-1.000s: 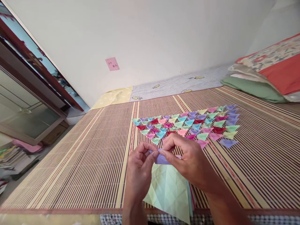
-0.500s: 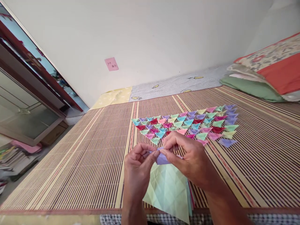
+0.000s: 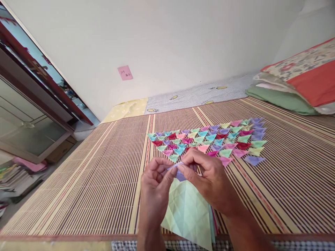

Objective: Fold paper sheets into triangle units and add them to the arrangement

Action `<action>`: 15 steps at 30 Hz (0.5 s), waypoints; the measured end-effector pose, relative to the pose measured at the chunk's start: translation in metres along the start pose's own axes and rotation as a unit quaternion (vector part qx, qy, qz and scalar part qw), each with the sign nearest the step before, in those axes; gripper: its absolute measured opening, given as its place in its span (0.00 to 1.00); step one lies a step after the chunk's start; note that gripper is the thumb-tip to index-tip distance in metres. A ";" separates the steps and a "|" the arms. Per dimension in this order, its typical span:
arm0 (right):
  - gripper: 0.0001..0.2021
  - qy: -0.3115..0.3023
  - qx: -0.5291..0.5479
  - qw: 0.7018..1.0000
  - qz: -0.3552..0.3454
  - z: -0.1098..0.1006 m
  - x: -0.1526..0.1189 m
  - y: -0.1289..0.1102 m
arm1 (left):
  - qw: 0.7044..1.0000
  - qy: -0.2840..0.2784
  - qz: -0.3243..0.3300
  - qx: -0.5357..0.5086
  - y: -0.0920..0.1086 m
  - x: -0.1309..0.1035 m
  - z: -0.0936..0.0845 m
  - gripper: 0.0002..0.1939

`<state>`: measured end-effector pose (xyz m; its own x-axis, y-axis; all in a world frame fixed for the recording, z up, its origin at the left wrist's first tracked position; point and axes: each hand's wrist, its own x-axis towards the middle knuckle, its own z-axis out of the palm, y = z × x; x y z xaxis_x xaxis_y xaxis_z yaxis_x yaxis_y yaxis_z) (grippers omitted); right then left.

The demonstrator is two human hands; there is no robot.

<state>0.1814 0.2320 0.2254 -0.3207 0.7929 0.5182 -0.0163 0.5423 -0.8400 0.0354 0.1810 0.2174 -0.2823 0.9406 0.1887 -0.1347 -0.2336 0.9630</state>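
A small purple sheet of folded paper (image 3: 180,175) is held between my two hands, partly hidden by the fingers. My left hand (image 3: 157,181) pinches its left side between thumb and fingers. On the other side, my right hand (image 3: 206,176) grips it the same way, the two thumbs close together. Under the hands lies a stack of creased paper, with a pale green sheet (image 3: 187,209) on top and other colours at its right edge. Just beyond the hands, several rows of small folded paper pieces (image 3: 199,139) in many colours rest on the mat.
A striped bamboo mat (image 3: 104,181) covers the bed. Folded bedding (image 3: 300,83) is piled at the back right. Along the back runs a white wall (image 3: 183,42) with a pink note (image 3: 125,72). A glass-panelled door (image 3: 28,122) stands at the left, beside a doorway.
The top edge of the purple paper has turned over slightly, and less of its lower part shows. Both hands have shifted a little; their pinch stays.
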 end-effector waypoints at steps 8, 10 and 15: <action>0.09 -0.010 -0.005 1.000 0.007 0.001 -0.001 0.005 | 0.998 -0.036 -0.045 -0.004 -0.001 0.000 -0.001 0.06; 0.07 -0.013 -0.004 1.000 0.014 0.002 -0.001 0.006 | 0.999 -0.025 -0.038 -0.004 -0.002 0.000 -0.001 0.06; 0.08 0.007 -0.007 1.000 -0.003 0.002 -0.001 0.004 | 0.998 -0.037 -0.040 -0.019 -0.003 0.001 0.000 0.07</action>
<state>0.1792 0.2330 0.2212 -0.3070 0.7938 0.5250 -0.0048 0.5504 -0.8349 0.0359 0.1828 0.2147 -0.1980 0.9721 0.1261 -0.1902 -0.1643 0.9679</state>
